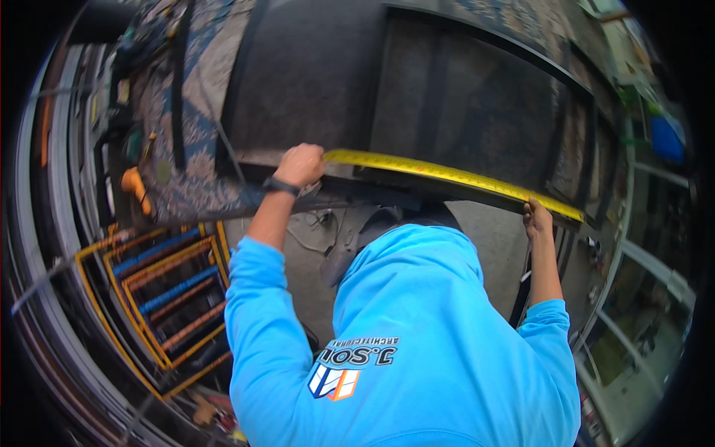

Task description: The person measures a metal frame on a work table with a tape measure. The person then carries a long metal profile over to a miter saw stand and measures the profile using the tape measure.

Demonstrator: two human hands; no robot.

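Observation:
A yellow tape measure blade (439, 173) stretches along the near side of a dark metal frame (488, 46). My left hand (302, 165), with a dark band at the wrist, is closed at the tape's left end; whether a case is inside the fist is hidden. Near the other end, my right hand (538, 218) grips the blade's near edge, thumb up against it. A short piece of tape runs on past that hand to the frame's right corner. The frame lies flat on a table covered with patterned blue and grey cloth (199, 160).
An orange-handled tool (136, 191) lies on the cloth at left. Yellow, orange and blue frames (167, 298) stand at lower left, beside long metal bars (52, 246). A blue object (666, 139) and glazed panels (633, 290) are at the right.

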